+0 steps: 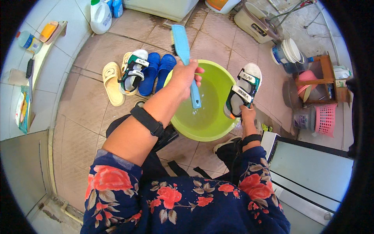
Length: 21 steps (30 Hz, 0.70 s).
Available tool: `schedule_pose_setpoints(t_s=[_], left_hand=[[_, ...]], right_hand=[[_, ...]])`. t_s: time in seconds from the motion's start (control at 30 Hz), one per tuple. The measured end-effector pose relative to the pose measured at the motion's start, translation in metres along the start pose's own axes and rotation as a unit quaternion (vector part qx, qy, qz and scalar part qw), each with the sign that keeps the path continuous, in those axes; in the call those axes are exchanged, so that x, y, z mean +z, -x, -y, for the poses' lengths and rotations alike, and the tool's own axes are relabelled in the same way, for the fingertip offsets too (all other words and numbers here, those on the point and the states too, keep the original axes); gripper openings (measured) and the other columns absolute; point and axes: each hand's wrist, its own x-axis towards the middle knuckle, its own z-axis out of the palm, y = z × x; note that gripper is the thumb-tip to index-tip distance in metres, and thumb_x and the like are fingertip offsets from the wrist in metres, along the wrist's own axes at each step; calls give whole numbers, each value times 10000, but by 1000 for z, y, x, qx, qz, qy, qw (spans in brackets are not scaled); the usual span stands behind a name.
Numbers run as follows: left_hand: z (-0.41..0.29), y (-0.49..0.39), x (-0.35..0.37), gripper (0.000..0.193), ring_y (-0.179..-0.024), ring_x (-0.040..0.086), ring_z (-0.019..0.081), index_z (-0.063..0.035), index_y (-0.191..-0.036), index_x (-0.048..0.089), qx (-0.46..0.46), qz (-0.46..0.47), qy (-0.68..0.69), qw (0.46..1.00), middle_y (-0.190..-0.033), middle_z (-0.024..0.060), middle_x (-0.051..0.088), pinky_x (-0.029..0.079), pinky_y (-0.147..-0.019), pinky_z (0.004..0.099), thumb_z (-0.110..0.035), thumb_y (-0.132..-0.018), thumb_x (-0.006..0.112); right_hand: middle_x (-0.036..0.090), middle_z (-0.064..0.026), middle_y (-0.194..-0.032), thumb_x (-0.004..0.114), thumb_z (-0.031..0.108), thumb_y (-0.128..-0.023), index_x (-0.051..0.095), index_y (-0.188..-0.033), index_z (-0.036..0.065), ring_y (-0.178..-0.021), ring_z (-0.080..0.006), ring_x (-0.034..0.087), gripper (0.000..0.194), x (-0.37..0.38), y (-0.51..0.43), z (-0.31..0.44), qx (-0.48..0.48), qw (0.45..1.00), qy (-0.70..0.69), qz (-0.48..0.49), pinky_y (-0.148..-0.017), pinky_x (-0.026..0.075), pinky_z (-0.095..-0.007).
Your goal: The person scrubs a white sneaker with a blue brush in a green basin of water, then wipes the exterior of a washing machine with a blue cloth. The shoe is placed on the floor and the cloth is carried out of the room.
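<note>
My left hand [185, 77] is closed around the handle of a blue plastic scrubbing brush [181, 44]. Its bristled head points away from me, with the bristles facing left. Below that hand stands a lime-green basin [176, 117] with some cloudy water in it. My right hand [248, 114] grips the heel end of a white, black and green strap sandal [244, 89], held over the basin's right rim, toe away from me. A similar strap sandal [134, 71] rests left of the basin on yellow slippers [114, 84], beside a pair of blue slippers [150, 74].
Along the left wall, a ledge [41, 67] holds a bottle, a soap dish and a dark brush. A white detergent bottle [100, 17] stands at the back left. To the right are stacked buckets [287, 52], a wooden rack [317, 80] and a pink basket [325, 120].
</note>
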Motion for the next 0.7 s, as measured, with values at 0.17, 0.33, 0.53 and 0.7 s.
schedule_pose_setpoints(t_s=[0.17, 0.33, 0.53, 0.7], left_hand=[[-10, -5, -14, 165, -556, 445, 118, -92, -992, 398, -8, -1, 8, 1000, -770, 73, 524, 402, -446, 262, -124, -836, 441], [-30, -12, -30, 212, -569, 453, 134, -58, -1027, 392, 33, 4, 39, 999, -805, 98, 529, 406, -461, 265, -62, -817, 418], [-65, -9, -56, 224, -563, 458, 143, -40, -1047, 379, 92, 12, 98, 991, -805, 123, 530, 410, -459, 265, -61, -826, 415], [-84, 2, -77, 245, -558, 453, 136, -43, -1075, 387, 147, -65, 60, 985, -810, 110, 527, 405, -453, 252, -76, -836, 428]], right_hand=[[595, -223, -851, 581, 230, -612, 583, -877, -26, -838, -363, 565, 368, 8, -7, -2, -21, 955, 295, 21, -735, 438, -386], [592, -244, -835, 573, 235, -601, 589, -821, -66, -818, -371, 575, 374, 18, -15, 2, 31, 956, 289, 49, -699, 451, -385], [599, -210, -734, 561, 263, -618, 582, -807, -80, -651, -315, 587, 392, 61, -6, 84, -69, 974, 188, 109, -571, 449, -377], [557, -136, -630, 542, 228, -652, 576, -789, -59, -570, -242, 574, 320, 156, 22, 138, 37, 950, 46, 306, -475, 430, -355]])
